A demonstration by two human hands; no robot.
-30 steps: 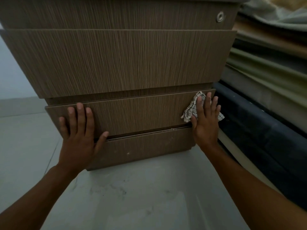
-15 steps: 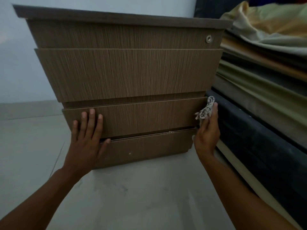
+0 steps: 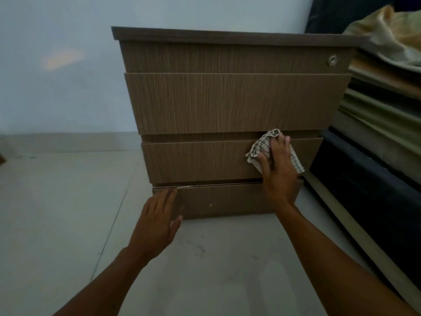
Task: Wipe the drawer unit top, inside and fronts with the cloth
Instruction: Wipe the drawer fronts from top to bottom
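Note:
A brown wood-grain drawer unit (image 3: 227, 101) stands on the floor against a pale wall, all its drawers closed. My right hand (image 3: 279, 172) presses a white checked cloth (image 3: 259, 147) flat against the right part of the third drawer front (image 3: 196, 160). My left hand (image 3: 157, 222) is lower, fingers spread, at the left end of the bottom drawer front (image 3: 223, 201); I cannot tell whether it touches the front. A round metal lock (image 3: 332, 60) sits at the right of the top drawer front.
A stack of folded fabrics and a dark mattress (image 3: 376, 156) lies right beside the unit on its right. Grey tiled floor (image 3: 63, 213) stretches to the left and in front. A pale wall (image 3: 57, 65) rises behind.
My right hand has moved the cloth from the drawer's right edge leftward onto its front. My left hand has dropped from the third drawer front to the bottom one. The view has pulled back.

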